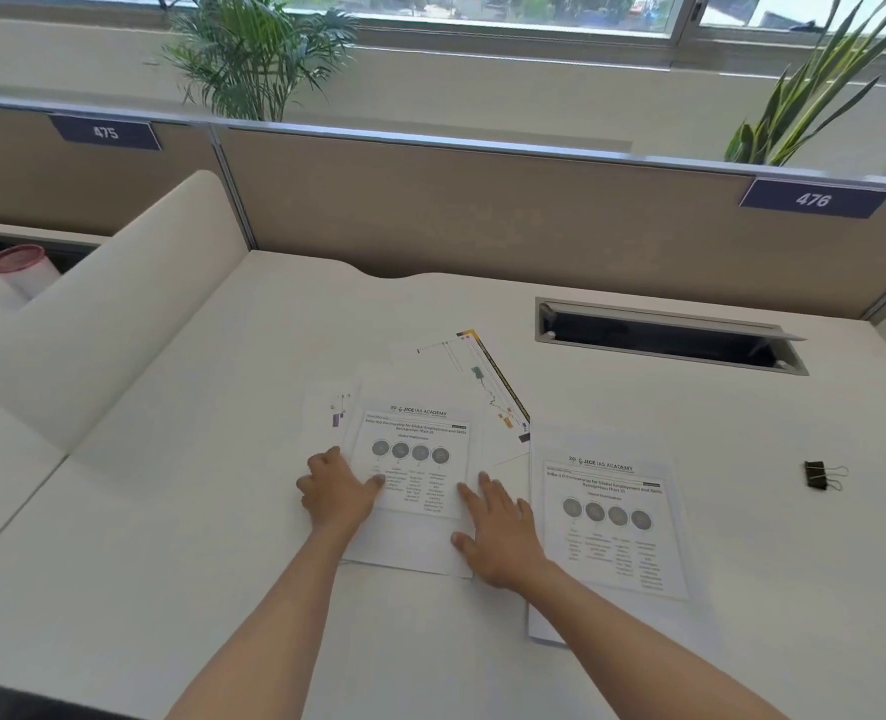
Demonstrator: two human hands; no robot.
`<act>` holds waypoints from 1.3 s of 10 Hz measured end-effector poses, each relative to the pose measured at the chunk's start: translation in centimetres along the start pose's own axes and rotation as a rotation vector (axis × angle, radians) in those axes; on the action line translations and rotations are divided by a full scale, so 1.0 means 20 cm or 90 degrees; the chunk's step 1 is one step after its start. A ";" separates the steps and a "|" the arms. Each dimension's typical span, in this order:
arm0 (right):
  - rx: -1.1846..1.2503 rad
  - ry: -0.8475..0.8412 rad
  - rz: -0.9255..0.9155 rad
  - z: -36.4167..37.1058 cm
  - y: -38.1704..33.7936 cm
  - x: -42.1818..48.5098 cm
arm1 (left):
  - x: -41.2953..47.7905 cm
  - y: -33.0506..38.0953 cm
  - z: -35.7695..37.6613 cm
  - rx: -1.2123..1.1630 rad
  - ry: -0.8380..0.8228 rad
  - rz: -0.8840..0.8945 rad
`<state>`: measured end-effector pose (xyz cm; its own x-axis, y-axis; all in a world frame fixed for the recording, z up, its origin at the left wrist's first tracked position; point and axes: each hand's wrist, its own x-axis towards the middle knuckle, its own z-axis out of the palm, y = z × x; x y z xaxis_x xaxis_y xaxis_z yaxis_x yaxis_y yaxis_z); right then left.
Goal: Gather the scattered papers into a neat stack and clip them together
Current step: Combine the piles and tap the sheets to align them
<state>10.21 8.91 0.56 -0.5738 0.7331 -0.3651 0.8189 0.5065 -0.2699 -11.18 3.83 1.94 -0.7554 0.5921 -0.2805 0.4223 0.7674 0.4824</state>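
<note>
I saw both hands lying flat on the middle sheet (pixel 417 470), low in the centre of the frame. The left hand (pixel 338 493) pressed on that sheet's left edge with its fingers together and partly curled; the right hand (pixel 498 532) lay over its right edge, fingers spread apart and gripping nothing. Under this sheet more papers stuck out: a chart page (pixel 487 387) angled up and to the right, its coloured border pointing toward the cable slot (pixel 669 337), and a narrow strip of another page (pixel 329 413) showing past the left edge. A second printed sheet (pixel 612 522) lay just right of the right hand, apart from the middle pile, with at least one more sheet's edge showing beneath its lower left corner. The binder clip (pixel 820 475) sat alone at the right of the frame, well apart from all the papers. The desk (pixel 170 537) lay bare to the left of the hands and along the bottom of the frame. A curved white divider (pixel 118 304) rose at the upper left, and the partition (pixel 482 210) closed off the far edge.
</note>
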 end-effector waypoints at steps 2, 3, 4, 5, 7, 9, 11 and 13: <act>0.008 0.013 -0.003 -0.01 0.02 0.01 | 0.03 -0.02 -0.01 -0.153 -0.012 -0.085; 0.017 0.022 -0.005 -0.01 0.03 0.01 | 0.05 -0.04 -0.02 -0.204 -0.017 -0.113; 0.022 0.033 -0.011 -0.01 0.03 0.01 | 0.05 -0.04 -0.02 -0.198 -0.011 -0.131; 0.023 0.038 -0.014 -0.01 0.04 0.01 | 0.03 -0.03 -0.02 -0.161 -0.025 -0.164; 0.021 0.042 -0.016 0.00 0.04 0.01 | -0.05 0.06 -0.03 -0.100 -0.016 -0.138; 0.020 0.041 -0.018 -0.01 0.04 0.02 | -0.05 0.08 -0.07 -0.135 -0.026 -0.198; 0.022 0.040 -0.021 -0.01 0.05 0.02 | -0.06 -0.01 -0.07 -0.140 -0.044 -0.143; 0.072 0.117 -0.007 -0.06 0.08 0.07 | -0.11 -0.12 -0.10 -0.154 0.040 -0.170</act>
<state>10.77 11.29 0.73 -0.5621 0.8036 -0.1956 0.8002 0.4685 -0.3745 -11.58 0.22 3.00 -0.8559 0.3567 -0.3745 0.0812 0.8078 0.5838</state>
